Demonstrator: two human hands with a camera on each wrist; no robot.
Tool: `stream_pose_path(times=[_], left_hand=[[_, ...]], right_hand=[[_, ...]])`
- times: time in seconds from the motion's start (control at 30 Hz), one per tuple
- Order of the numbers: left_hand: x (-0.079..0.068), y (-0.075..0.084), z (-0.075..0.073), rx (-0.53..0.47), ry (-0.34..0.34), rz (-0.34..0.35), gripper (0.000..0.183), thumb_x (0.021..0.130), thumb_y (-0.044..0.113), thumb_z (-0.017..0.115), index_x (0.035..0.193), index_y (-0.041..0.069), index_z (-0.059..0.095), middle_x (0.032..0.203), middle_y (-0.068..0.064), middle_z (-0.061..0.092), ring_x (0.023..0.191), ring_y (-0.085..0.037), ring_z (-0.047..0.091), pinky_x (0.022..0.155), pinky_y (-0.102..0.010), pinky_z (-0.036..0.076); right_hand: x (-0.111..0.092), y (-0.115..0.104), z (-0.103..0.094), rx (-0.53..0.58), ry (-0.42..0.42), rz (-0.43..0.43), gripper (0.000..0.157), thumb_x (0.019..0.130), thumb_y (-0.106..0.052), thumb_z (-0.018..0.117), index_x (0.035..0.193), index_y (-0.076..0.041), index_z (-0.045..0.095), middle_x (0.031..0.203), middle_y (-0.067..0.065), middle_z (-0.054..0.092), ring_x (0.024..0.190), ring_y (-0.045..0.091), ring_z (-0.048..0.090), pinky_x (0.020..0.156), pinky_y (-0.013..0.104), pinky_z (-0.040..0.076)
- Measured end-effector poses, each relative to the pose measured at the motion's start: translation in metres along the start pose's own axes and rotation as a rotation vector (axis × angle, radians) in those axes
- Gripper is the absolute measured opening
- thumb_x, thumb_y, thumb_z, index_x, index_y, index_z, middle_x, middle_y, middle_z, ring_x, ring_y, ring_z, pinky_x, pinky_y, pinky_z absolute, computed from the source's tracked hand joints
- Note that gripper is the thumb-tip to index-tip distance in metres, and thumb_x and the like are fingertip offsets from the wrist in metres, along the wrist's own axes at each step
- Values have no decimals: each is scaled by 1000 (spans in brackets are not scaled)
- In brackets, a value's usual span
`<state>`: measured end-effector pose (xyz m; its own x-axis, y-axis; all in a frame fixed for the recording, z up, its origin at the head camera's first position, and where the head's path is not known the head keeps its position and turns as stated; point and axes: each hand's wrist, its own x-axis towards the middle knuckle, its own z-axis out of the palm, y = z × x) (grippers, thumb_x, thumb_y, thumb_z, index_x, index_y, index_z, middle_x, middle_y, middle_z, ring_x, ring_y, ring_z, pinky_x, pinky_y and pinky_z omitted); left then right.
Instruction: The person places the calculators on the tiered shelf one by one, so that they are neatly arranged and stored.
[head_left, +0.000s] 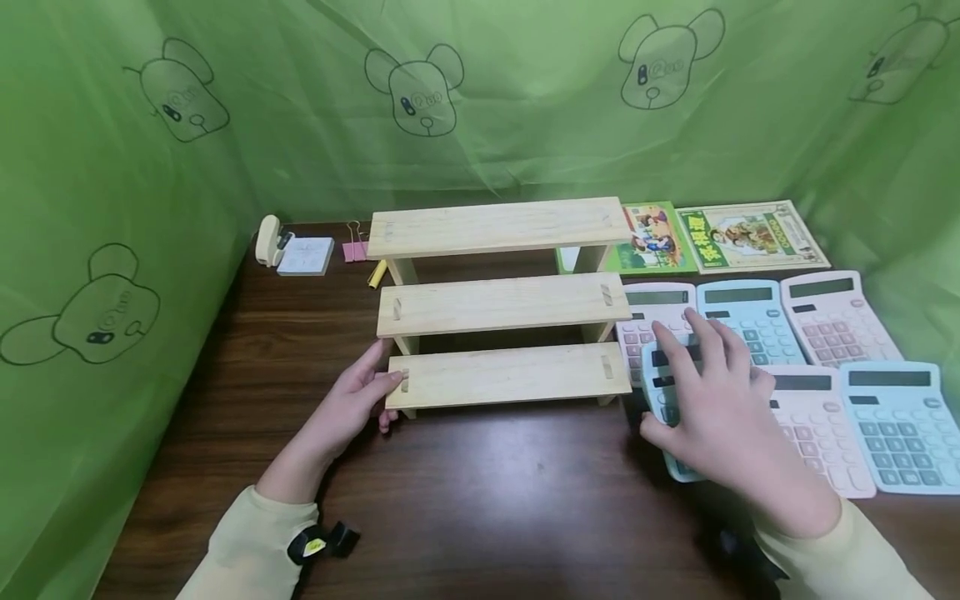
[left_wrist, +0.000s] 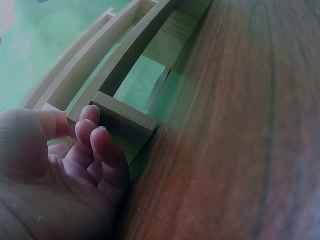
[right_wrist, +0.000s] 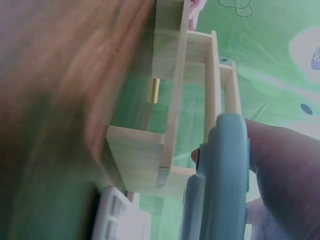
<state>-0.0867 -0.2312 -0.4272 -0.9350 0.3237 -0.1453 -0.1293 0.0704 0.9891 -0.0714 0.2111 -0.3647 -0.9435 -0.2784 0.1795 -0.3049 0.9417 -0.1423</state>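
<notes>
The right hand grasps a blue calculator beside the front right corner of a three-tier wooden rack; the left hand grips its bottom shelf at the left end; bracing there and clearing edges should prevent knocks.

Green cloth hung as walls on three sides: back wall across 12 o'clock, left wall at 9, right wall at 3. Material thin, slightly shiny, creased and rippled. Outlined cartoon animal heads, round-eared: one at 9 o'clock, others at 10, just before 12, 1 and 2. Tabletop dark brown, wood-grained, spreading toward 6 o'clock; far edge meets the cloth. Soft pale sheen on its surface between 5 and 6.
</notes>
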Motion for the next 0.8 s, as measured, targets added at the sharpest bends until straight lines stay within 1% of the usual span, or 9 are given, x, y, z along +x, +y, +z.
stream_pose_path(times=[0.13,0.2,0.37,0.57,0.63,0.8], left_hand=[[0,-2,0,3,12,-22,62,101,22,53,153,36,22,71,-28,56,48,-25,51,41,-41,50],[-1,-3,0,6,15,-34,62,101,23,53,153,37,22,71,-28,56,48,-25,51,41,-42,50],[1,-2,-1,13,30,-34,62,101,27,55,153,37,23,71,-28,56,48,-26,51,41,-44,50],[1,-3,-2,4,26,-45,63,101,27,54,154,32,21,71,-25,57,48,-24,53,42,-44,51],[1,-4,-3,10,18,-34,64,101,25,53,155,29,20,71,-25,57,49,-23,53,42,-43,51],[-1,-4,-4,13,-1,-21,65,102,23,52,156,23,16,73,-26,58,49,-22,54,43,-43,52]], right_hand=[[9,-1,-6,5,52,-19,109,61,-47,77,153,-17,26,159,18,5,137,49,10,65,76,28],[14,-2,-8,-2,96,-42,107,61,-48,74,152,-16,28,159,19,6,138,49,11,63,75,29],[28,-4,-16,-18,187,-89,105,59,-49,70,151,-15,31,157,22,10,137,50,13,61,74,30],[42,-15,-30,26,208,-97,104,60,-45,68,152,-17,28,158,18,7,139,47,9,64,74,29],[48,-20,-34,47,226,-106,104,60,-44,68,152,-18,28,159,17,7,139,46,8,66,73,28],[60,-29,-43,87,292,-160,101,61,-41,66,152,-18,28,159,14,6,138,46,10,70,70,28]])
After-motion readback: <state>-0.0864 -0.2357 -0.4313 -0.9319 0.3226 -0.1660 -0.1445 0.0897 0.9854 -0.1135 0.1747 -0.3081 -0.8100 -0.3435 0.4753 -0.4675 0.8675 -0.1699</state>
